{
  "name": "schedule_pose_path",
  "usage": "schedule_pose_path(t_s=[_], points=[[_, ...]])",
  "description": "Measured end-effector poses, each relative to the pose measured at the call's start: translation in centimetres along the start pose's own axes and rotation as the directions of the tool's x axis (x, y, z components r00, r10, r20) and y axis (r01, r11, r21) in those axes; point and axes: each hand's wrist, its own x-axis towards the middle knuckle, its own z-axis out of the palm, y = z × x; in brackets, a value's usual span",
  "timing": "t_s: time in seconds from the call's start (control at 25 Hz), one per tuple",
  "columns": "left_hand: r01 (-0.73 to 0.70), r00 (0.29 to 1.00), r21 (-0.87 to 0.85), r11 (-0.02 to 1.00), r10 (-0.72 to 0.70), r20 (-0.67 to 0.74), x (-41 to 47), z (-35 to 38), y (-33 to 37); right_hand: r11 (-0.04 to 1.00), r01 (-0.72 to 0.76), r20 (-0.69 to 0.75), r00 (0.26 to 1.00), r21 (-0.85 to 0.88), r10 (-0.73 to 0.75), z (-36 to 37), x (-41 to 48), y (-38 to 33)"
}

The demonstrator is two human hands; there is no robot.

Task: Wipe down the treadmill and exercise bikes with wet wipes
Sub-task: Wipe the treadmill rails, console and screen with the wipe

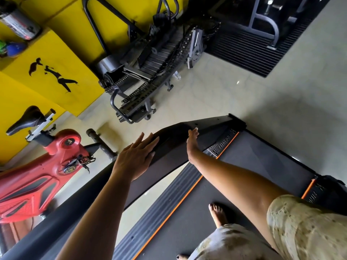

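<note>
The left hand point(135, 156) is lying flat, fingers straight and spread slightly, on the treadmill's point(253, 156) smooth, curved black panel point(172, 143). The right hand point(192, 140), fingers extended, is touching it alongside. A glossy red bike point(37, 181) is standing left of both hands.

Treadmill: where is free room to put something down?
Free: the belt ahead of the foot; floor tiles between treadmill and chain machine. Crowded: the black frame under the left hand and right hand; beside the red bike.

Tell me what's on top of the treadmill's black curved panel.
The left hand lies flat on the black curved panel; the right hand touches it with straight fingers. No wet wipe shows; whatever is beneath the palms is hidden.
</note>
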Motion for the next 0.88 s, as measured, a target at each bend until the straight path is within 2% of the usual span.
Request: schedule_pose_path(t_s=[0.16, 0.28, 0.36, 0.44, 0.48, 0.56, 0.72, 0.8, 0.88], points=[[-0.068, 0.997, -0.009, 0.998, 0.068, -0.022, -2.9, 0.1, -2.0, 0.99, 0.134, 0.006, 0.991, 0.034, -0.134, 4.0, -6.0, 1.9], [-0.079, 0.995, -0.004, 0.997, 0.078, -0.054, -4.7, 0.4, -2.8, 0.94, 0.334, 0.139, 0.937, -0.074, -0.322, 6.5, -11.4, 4.3], [-0.081, 0.994, 0.004, 0.997, 0.081, -0.068, -5.7, 0.4, -3.2, 0.852, 0.49, 0.259, 0.86, -0.185, -0.439, 7.5, -14.5, 6.1], [-0.086, 0.994, 0.008, 0.996, 0.086, -0.072, -6.6, 0.5, -3.6, 0.694, 0.649, 0.358, 0.756, -0.31, -0.548, 7.9, -16.7, 7.8], [-0.088, 0.993, 0.008, 0.996, 0.088, -0.076, -7.2, 0.6, -3.9, 0.642, 0.679, 0.38, 0.733, -0.355, -0.565, 7.8, -16.7, 8.4], [-0.084, 0.992, 0.016, 0.996, 0.085, -0.087, -8.7, 0.8, -4.6, 0.629, 0.653, 0.346, 0.757, -0.421, -0.554, 7.4, -15.5, 8.1], [-0.065, 0.993, 0.024, 0.998, 0.067, -0.1, -11.9, 1.3, -6.1, 0.749, 0.502, 0.195, 0.863, -0.432, -0.466, 6.3, -12.2, 5.1], [-0.048, 0.993, 0.035, 0.998, 0.051, -0.106, -13.3, 1.4, -6.7, 0.784, 0.467, 0.149, 0.882, -0.409, -0.447, 6.9, -12.5, 4.8], [-0.036, 0.992, 0.034, 0.999, 0.039, -0.118, -14.6, 1.5, -7.1, 0.777, 0.481, 0.146, 0.874, -0.407, -0.464, 8.5, -14.7, 5.8]])
